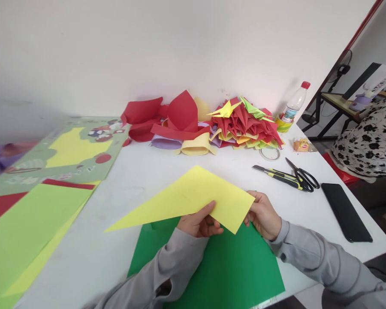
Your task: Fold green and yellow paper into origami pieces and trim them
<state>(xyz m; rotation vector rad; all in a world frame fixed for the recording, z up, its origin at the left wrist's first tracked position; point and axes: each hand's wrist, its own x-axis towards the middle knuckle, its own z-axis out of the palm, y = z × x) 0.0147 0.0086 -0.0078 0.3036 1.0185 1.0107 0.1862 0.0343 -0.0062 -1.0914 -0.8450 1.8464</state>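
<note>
A sheet of yellow paper (176,195), wide at the right and tapering to a point at the left, is held up in both hands. My left hand (201,222) grips its lower edge, the thumb flat on the front and the fingers curled behind. At the right corner my right hand (262,214) pinches the paper, with some fingers hidden behind it. Below both hands a green sheet (241,268) lies flat on the white table (116,193).
Light green paper (35,227) lies left, by a patterned board (109,171). Red paper shapes (183,113) and folded paper stars (241,124) line the wall. At right are a tape roll (278,153), cutter (278,177), scissors (304,176), phone (345,212) and bottle (294,105).
</note>
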